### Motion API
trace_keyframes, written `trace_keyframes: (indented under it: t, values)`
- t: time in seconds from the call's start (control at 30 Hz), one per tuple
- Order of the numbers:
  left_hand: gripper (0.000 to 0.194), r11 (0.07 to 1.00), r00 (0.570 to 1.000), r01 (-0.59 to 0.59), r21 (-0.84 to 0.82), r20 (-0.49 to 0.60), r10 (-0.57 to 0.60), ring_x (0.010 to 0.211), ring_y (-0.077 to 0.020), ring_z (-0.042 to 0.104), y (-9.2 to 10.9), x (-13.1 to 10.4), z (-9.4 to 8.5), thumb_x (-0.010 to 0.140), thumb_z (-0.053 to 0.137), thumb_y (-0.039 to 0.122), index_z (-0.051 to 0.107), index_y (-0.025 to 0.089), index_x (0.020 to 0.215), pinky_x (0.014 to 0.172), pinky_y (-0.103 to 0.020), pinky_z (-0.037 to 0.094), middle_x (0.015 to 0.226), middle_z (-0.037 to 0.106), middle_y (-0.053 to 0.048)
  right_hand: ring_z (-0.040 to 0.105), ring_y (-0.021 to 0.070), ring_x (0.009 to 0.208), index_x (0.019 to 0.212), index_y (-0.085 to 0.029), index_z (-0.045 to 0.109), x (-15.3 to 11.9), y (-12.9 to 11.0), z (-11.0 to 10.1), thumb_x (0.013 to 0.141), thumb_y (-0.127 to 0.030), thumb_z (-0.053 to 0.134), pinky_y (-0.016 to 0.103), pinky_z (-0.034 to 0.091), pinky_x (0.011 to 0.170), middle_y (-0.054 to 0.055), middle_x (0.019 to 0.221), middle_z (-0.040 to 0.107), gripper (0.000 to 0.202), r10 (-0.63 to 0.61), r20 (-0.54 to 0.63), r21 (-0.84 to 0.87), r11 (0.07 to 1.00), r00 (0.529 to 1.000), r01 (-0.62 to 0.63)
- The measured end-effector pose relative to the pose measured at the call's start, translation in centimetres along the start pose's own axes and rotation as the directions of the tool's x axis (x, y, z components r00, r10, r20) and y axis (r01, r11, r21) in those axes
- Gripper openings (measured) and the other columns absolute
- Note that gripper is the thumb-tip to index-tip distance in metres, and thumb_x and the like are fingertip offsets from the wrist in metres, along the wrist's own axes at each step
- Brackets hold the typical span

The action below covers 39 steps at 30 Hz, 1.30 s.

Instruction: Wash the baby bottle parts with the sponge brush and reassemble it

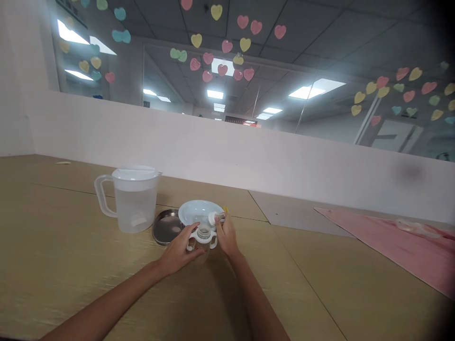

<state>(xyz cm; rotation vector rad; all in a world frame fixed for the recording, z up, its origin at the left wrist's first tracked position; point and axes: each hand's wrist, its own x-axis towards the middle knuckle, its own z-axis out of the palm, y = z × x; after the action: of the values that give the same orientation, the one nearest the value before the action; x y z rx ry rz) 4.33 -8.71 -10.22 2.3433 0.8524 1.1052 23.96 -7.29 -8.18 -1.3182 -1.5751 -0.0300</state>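
A clear baby bottle (204, 240) with a white two-handled ring stands uncapped in front of me, its threaded neck facing up. Wrapped around its left side is my left hand (178, 252), closed on the bottle near one handle. Just above and to the right, my right hand (227, 237) pinches a white bottle cap (212, 218) by a clear part that its fingers partly cover. The cap is apart from the bottle's mouth, over the edge of a pale blue bowl (190, 207). Clear contents in the bowl are hard to make out.
Left of the bowl lies a round metal tray (168, 227). A lidded, translucent pitcher (137, 208) stands farther left, with liquid visible inside. At the right is a pink cloth (384, 241) with a clear plastic item on it. A white wall (227, 151) bounds the table's back.
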Motion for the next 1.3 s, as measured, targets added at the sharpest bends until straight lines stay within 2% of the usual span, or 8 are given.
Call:
trace_keyframes:
  t: [0.23,0.3,0.43,0.5,0.6,0.77,1.03,1.3]
  values:
    - [0.074,1.000,0.997,-0.013,0.002,-0.080,0.013,0.115,-0.0253,0.051,0.0,0.1,0.0,0.079,0.061,0.047,0.026,0.021,0.139,0.095,-0.040,0.045,0.134,0.045,-0.014,0.057,0.0196,0.092,0.100,-0.018,0.053,-0.3,-3.3,-1.4,0.089,-0.033,0.043,0.036,0.045,0.084,0.006,0.093,0.062,0.021,-0.140,-0.216,0.017,0.989,0.966,0.147]
    - [0.072,0.999,0.982,-0.035,0.014,-0.184,0.037,0.103,-0.0227,0.056,0.0,0.2,-0.2,0.079,0.062,0.045,0.027,0.021,0.138,0.088,-0.038,0.048,0.128,0.049,-0.013,0.057,0.0206,0.092,0.105,-0.017,0.052,-0.7,-4.6,-1.6,0.085,-0.026,0.046,0.037,0.046,0.083,0.008,0.096,0.062,0.024,-0.317,-0.229,-0.050,0.948,0.920,0.314]
    - [0.060,0.981,0.898,-0.152,0.122,-0.398,0.189,0.102,-0.0212,0.055,0.0,0.3,-0.7,0.084,0.057,0.035,0.030,0.021,0.136,0.088,-0.037,0.046,0.126,0.051,-0.012,0.059,0.0215,0.090,0.107,-0.016,0.052,-1.5,-6.3,-1.2,0.079,-0.020,0.052,0.037,0.051,0.078,0.011,0.095,0.062,0.028,-0.648,-0.158,-0.176,0.761,0.745,0.625]
    - [0.055,0.948,0.858,-0.234,0.217,-0.412,0.306,0.111,-0.0219,0.052,0.0,0.3,-0.9,0.086,0.054,0.029,0.033,0.022,0.136,0.095,-0.038,0.043,0.128,0.052,-0.011,0.060,0.0209,0.087,0.105,-0.017,0.053,-1.9,-6.8,-0.8,0.079,-0.018,0.053,0.036,0.053,0.075,0.011,0.095,0.063,0.027,-0.707,-0.143,-0.225,0.704,0.692,0.673]
    - [0.048,0.895,0.819,-0.311,0.319,-0.388,0.423,0.116,-0.0213,0.051,0.1,0.1,-0.8,0.089,0.050,0.024,0.038,0.023,0.135,0.099,-0.037,0.040,0.127,0.054,-0.010,0.060,0.0196,0.084,0.101,-0.017,0.054,-2.3,-7.1,-0.3,0.079,-0.017,0.052,0.033,0.053,0.071,0.010,0.091,0.063,0.022,-0.728,-0.147,-0.249,0.683,0.670,0.687]
    - [0.044,0.867,0.775,-0.356,0.350,-0.408,0.483,0.110,-0.0203,0.055,0.7,-0.1,-0.6,0.089,0.052,0.024,0.043,0.022,0.132,0.093,-0.034,0.044,0.120,0.060,-0.010,0.061,0.0170,0.076,0.090,-0.018,0.054,-2.5,-7.6,-0.2,0.081,-0.013,0.046,0.031,0.053,0.068,0.007,0.082,0.064,0.014,-0.707,-0.193,-0.194,0.707,0.680,0.680]
    - [0.042,0.876,0.801,-0.395,0.277,-0.364,0.476,0.114,-0.0229,0.055,1.1,-0.2,-0.7,0.090,0.051,0.029,0.043,0.019,0.130,0.096,-0.037,0.045,0.124,0.057,-0.013,0.063,0.0153,0.072,0.085,-0.022,0.057,-2.6,-7.6,-0.8,0.081,-0.014,0.042,0.029,0.053,0.067,0.004,0.075,0.066,0.017,-0.584,-0.158,-0.107,0.812,0.796,0.574]
    - [0.044,0.850,0.768,-0.441,0.290,-0.368,0.524,0.117,-0.0233,0.053,1.8,-0.2,-0.9,0.090,0.051,0.030,0.042,0.018,0.131,0.099,-0.039,0.046,0.125,0.057,-0.014,0.064,0.0142,0.068,0.081,-0.022,0.058,-3.2,-8.5,-1.3,0.081,-0.018,0.048,0.027,0.052,0.064,0.002,0.073,0.068,0.011,-0.431,-0.252,0.024,0.892,0.866,0.451]
